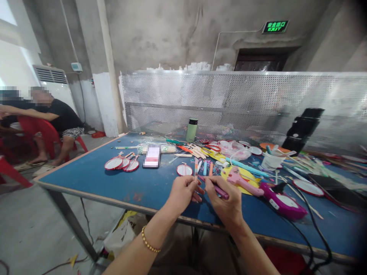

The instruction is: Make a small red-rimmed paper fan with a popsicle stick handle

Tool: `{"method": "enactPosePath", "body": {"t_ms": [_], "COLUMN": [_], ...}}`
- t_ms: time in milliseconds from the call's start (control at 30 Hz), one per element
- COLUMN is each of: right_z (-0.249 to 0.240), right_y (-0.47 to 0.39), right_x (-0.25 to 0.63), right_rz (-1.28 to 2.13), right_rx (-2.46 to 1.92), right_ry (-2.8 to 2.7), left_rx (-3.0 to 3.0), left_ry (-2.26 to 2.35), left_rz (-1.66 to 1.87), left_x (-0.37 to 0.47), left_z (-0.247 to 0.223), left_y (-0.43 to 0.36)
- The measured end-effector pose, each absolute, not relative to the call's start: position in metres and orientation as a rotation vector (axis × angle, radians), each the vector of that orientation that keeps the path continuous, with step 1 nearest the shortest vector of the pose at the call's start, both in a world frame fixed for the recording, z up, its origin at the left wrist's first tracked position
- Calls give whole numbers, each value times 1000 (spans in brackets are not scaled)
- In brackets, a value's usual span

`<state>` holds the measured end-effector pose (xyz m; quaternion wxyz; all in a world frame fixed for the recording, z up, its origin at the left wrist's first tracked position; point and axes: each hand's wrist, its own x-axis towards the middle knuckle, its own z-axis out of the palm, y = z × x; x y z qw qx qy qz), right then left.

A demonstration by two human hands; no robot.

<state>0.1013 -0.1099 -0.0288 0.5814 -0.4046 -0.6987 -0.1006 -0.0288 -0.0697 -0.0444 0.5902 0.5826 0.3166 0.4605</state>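
Note:
My left hand (182, 193) is closed on a thin flat wooden stick (196, 167) with an orange section, held upright. In my right hand (228, 200) is a purple pen (221, 192), slanted so its tip points at the stick's lower part. Whether the tip touches the stick is too small to tell. Just beyond my hands lies a white disc with a red rim (184, 170). Beside it are a blue crayon-like stick (205, 168) and an orange one (211, 169).
Right of my hands lie a pink glue gun (239, 177), a purple device (283, 202) with black cables, and a white cup (271, 162). A phone (151, 156), red-rimmed discs (114, 163) and a green bottle (192, 130) occupy the blue table (94, 187). People sit at far left.

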Motion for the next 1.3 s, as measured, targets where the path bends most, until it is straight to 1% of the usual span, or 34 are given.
{"method": "enactPosePath", "body": {"t_ms": [1300], "right_z": [-33], "right_y": [-108], "right_x": [106], "right_rz": [-238], "right_rx": [-920], "right_ry": [-1667], "left_rx": [1322], "left_ry": [718], "left_rz": [1079], "left_x": [-25], "left_z": [-47], "left_y": [-67]}}
